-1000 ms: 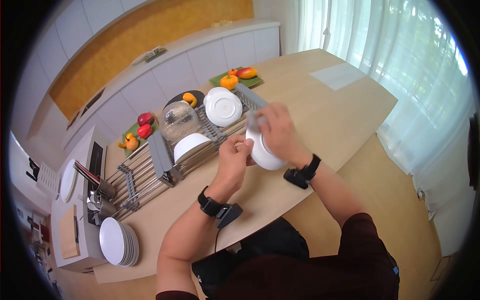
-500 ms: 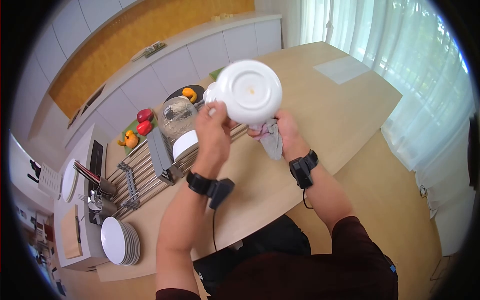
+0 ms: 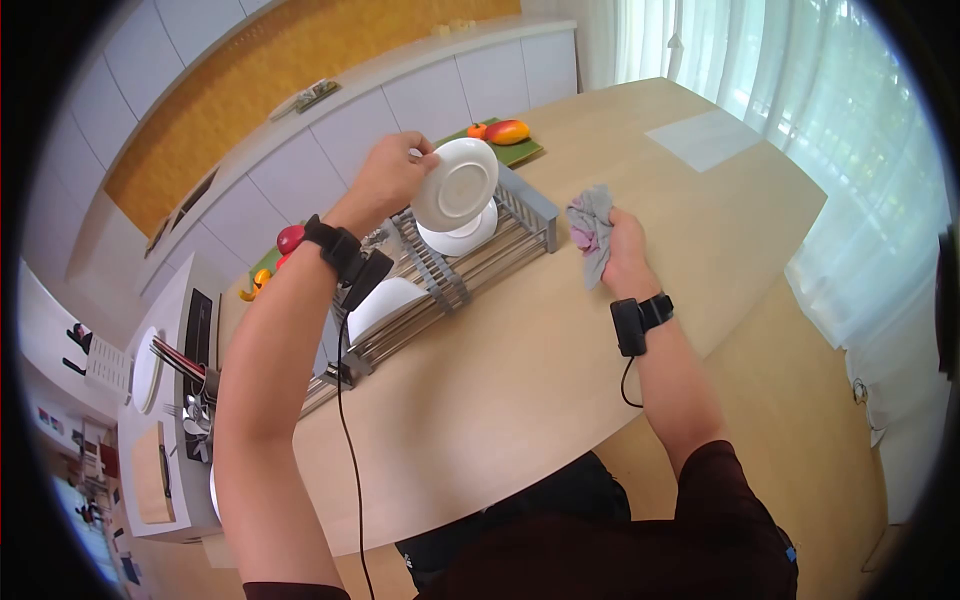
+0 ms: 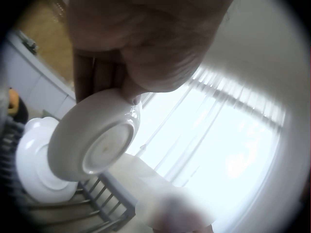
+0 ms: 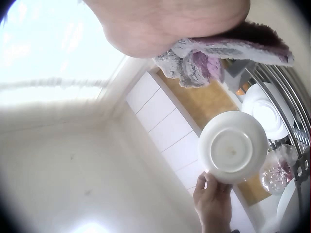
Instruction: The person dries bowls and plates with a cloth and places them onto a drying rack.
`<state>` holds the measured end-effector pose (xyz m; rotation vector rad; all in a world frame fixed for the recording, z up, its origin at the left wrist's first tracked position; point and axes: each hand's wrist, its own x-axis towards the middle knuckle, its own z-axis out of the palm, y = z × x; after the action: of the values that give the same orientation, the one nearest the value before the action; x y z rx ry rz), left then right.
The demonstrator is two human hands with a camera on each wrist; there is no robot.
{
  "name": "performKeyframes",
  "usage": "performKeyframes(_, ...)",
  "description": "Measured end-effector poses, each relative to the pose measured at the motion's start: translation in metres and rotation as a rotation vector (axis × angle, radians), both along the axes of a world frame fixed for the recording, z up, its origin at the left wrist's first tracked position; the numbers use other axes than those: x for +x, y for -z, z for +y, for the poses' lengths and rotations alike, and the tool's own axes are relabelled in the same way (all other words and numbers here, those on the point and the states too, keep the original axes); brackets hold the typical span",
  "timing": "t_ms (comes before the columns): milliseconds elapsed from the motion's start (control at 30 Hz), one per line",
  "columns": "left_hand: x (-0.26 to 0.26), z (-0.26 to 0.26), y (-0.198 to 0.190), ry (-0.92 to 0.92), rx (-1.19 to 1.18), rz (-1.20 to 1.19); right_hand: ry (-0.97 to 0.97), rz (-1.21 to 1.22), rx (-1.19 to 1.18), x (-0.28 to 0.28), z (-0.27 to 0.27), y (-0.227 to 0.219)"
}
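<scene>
My left hand pinches a small white saucer by its rim, holding it up over the right part of the dish rack. The saucer is tilted, its ringed underside facing me. Behind it, another white dish leans in the rack; the left wrist view shows that leaning dish close beside the held saucer. My right hand grips a crumpled grey and pink cloth above the table, right of the rack. In the right wrist view the cloth bunches under the palm.
A white bowl sits lower in the rack. Beyond the rack, a green tray carries a mango. Red and yellow produce lies at the left, near a cutlery holder and a wooden cutting board. A pale sheet lies on the table.
The saucer was wiped with the cloth between both hands, then raised. My left hand has carried it forward over the rack, while my right hand moved off rightward with the cloth.
</scene>
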<state>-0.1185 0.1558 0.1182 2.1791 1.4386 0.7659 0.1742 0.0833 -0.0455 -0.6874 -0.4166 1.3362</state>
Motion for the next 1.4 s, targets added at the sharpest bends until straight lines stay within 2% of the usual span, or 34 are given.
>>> performKeyframes(100,0.0,0.025,0.019,0.036,-0.055,0.044,-0.066,-0.103,0.061,0.005,0.004,0.005)
performKeyframes(300,-0.002,0.058,0.045,0.069,-0.095,0.085,-0.108,-0.091,0.082,0.004,-0.002,-0.002)
performKeyframes(533,-0.002,0.067,0.057,0.1,-0.3,-0.024,-0.078,-0.111,0.065,0.001,-0.002,-0.003)
performKeyframes(667,-0.001,0.067,0.062,0.1,-0.324,-0.013,-0.084,-0.118,0.063,-0.001,-0.002,-0.004)
performKeyframes(733,-0.002,0.066,0.065,0.082,-0.314,0.066,-0.09,-0.11,0.067,0.0,0.0,0.0)
performKeyframes(867,-0.007,0.074,0.076,0.075,-0.299,0.075,-0.119,-0.111,0.11,0.002,0.0,0.004)
performKeyframes(933,-0.005,0.073,0.078,0.037,-0.161,0.168,-0.116,-0.115,0.107,0.001,0.0,0.003)
performKeyframes(1067,-0.004,0.062,0.076,0.046,-0.11,0.321,-0.09,-0.132,0.081,-0.003,-0.001,0.0)
performKeyframes(1133,-0.005,0.064,0.08,0.088,0.03,0.458,-0.081,-0.125,0.075,-0.004,-0.002,-0.001)
performKeyframes(1233,-0.006,0.066,0.088,0.067,0.114,0.458,-0.1,-0.118,0.082,-0.003,-0.002,0.001)
performKeyframes(1400,-0.002,0.064,0.082,0.024,0.067,0.513,-0.091,-0.097,0.092,-0.005,-0.003,0.0)
